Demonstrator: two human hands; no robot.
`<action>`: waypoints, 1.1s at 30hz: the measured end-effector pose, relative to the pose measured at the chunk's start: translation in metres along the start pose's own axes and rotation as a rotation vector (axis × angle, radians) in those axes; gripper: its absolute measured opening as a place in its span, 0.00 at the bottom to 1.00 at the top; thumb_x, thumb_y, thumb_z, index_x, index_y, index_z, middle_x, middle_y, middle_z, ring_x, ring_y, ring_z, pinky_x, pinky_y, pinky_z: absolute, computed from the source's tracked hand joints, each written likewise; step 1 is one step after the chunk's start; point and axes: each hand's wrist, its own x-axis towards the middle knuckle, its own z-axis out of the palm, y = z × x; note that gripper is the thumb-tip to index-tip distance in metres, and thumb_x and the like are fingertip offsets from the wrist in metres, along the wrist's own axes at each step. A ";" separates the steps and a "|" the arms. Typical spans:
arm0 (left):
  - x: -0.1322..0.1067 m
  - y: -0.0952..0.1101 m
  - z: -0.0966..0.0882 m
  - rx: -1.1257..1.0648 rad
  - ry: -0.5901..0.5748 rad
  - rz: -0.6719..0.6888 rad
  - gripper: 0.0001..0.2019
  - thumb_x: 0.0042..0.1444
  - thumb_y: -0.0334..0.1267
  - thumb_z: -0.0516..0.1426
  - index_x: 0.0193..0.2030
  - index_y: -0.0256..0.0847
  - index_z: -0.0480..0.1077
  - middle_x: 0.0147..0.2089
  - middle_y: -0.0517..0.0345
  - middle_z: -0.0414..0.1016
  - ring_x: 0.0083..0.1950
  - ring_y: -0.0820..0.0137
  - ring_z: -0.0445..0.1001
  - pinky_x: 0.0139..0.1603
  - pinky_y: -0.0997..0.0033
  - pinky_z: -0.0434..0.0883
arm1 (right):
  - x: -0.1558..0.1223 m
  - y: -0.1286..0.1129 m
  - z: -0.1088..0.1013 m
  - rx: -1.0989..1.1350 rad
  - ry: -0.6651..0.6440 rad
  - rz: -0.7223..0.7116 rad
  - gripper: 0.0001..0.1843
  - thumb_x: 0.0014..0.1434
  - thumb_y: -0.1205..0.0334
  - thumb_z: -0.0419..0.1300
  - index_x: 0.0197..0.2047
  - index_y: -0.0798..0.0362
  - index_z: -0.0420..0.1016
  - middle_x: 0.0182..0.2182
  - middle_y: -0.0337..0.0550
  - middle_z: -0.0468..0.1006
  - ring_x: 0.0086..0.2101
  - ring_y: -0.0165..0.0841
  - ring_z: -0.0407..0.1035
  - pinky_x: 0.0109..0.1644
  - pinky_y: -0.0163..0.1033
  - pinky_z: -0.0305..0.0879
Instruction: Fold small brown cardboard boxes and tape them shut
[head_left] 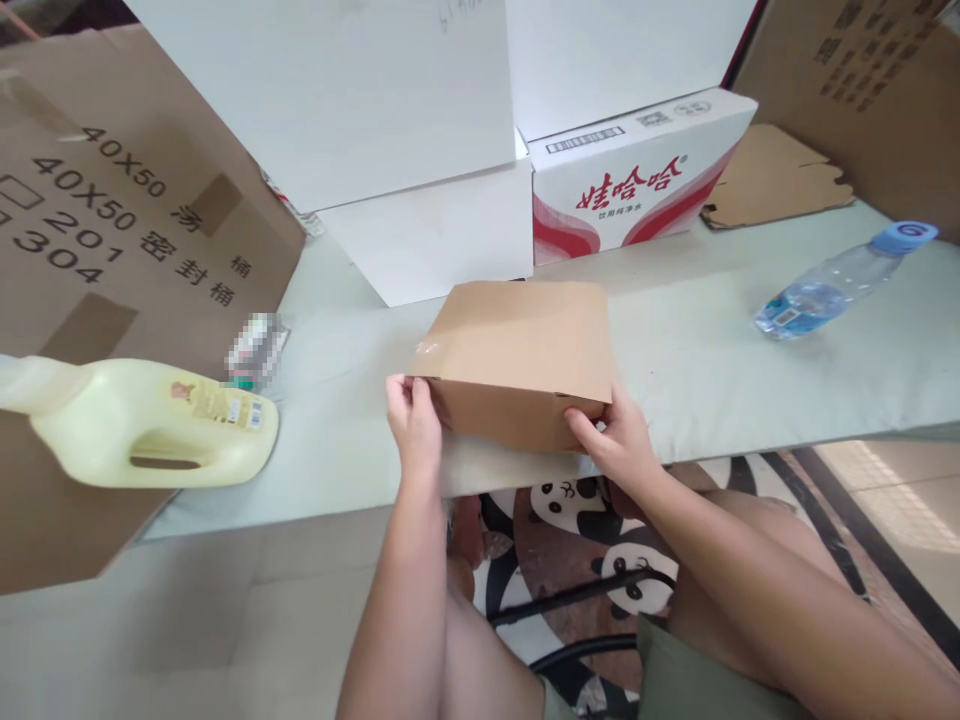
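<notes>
A small brown cardboard box (517, 350) sits closed at the near edge of the pale table (712, 370). My left hand (412, 420) grips its near left corner, fingers curled on the edge by a strip of clear tape. My right hand (615, 435) holds the near right corner, thumb on the front face and fingers under the box.
A pale yellow jug with a handle (150, 425) lies on its side at the left. A plastic water bottle (840, 280) lies at the right. White cartons (420, 240) and a red-and-white printed carton (637, 175) stand behind. Large brown cardboard (112, 230) leans at the left.
</notes>
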 end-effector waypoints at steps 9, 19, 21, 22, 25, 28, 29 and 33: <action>-0.001 0.009 -0.011 -0.246 -0.106 -0.115 0.02 0.43 0.36 0.54 0.24 0.41 0.62 0.19 0.67 0.54 0.20 0.77 0.52 0.20 0.75 0.49 | 0.001 0.007 0.000 0.153 0.084 -0.028 0.22 0.62 0.43 0.52 0.40 0.50 0.77 0.33 0.48 0.81 0.35 0.42 0.74 0.41 0.48 0.74; 0.000 0.004 -0.011 -0.069 -0.183 0.050 0.03 0.43 0.35 0.54 0.21 0.41 0.65 0.22 0.63 0.60 0.26 0.73 0.58 0.27 0.73 0.57 | 0.008 0.001 -0.008 0.161 0.135 0.074 0.13 0.57 0.52 0.54 0.34 0.50 0.75 0.29 0.44 0.78 0.32 0.39 0.70 0.41 0.46 0.72; 0.001 0.004 -0.010 -0.049 -0.170 0.043 0.04 0.43 0.35 0.54 0.20 0.41 0.64 0.21 0.63 0.60 0.26 0.73 0.58 0.27 0.72 0.57 | 0.009 0.001 -0.008 0.160 0.134 0.081 0.13 0.56 0.52 0.54 0.33 0.50 0.74 0.29 0.44 0.78 0.32 0.39 0.70 0.41 0.46 0.72; 0.001 0.004 -0.009 -0.054 -0.173 0.034 0.04 0.43 0.35 0.54 0.20 0.41 0.64 0.20 0.63 0.60 0.25 0.73 0.59 0.27 0.72 0.58 | 0.009 0.001 -0.008 0.154 0.130 0.079 0.13 0.57 0.52 0.54 0.33 0.50 0.75 0.29 0.43 0.78 0.31 0.38 0.69 0.41 0.46 0.72; 0.002 0.002 -0.008 -0.067 -0.195 -0.002 0.04 0.43 0.35 0.53 0.21 0.42 0.64 0.19 0.63 0.61 0.23 0.72 0.61 0.25 0.71 0.60 | 0.009 0.002 -0.009 0.139 0.115 0.069 0.15 0.58 0.50 0.54 0.34 0.50 0.76 0.29 0.43 0.78 0.30 0.38 0.69 0.41 0.46 0.72; 0.003 0.000 -0.008 -0.048 -0.203 -0.019 0.04 0.45 0.35 0.53 0.22 0.42 0.64 0.20 0.63 0.63 0.24 0.72 0.63 0.27 0.71 0.62 | 0.008 0.003 -0.009 0.146 0.106 0.059 0.16 0.59 0.48 0.53 0.35 0.50 0.76 0.31 0.45 0.80 0.33 0.39 0.71 0.42 0.46 0.72; 0.003 0.000 -0.008 -0.038 -0.198 -0.019 0.04 0.45 0.35 0.53 0.22 0.42 0.64 0.21 0.63 0.63 0.25 0.72 0.63 0.28 0.72 0.63 | 0.008 0.003 -0.009 0.153 0.110 0.061 0.17 0.60 0.47 0.53 0.36 0.50 0.76 0.32 0.45 0.80 0.34 0.40 0.72 0.42 0.46 0.73; 0.004 -0.002 -0.007 -0.033 -0.175 -0.037 0.05 0.46 0.35 0.53 0.21 0.42 0.62 0.22 0.63 0.61 0.26 0.72 0.62 0.29 0.73 0.63 | 0.008 0.005 -0.009 0.165 0.131 0.084 0.19 0.61 0.44 0.53 0.36 0.50 0.76 0.33 0.45 0.81 0.36 0.41 0.73 0.40 0.46 0.72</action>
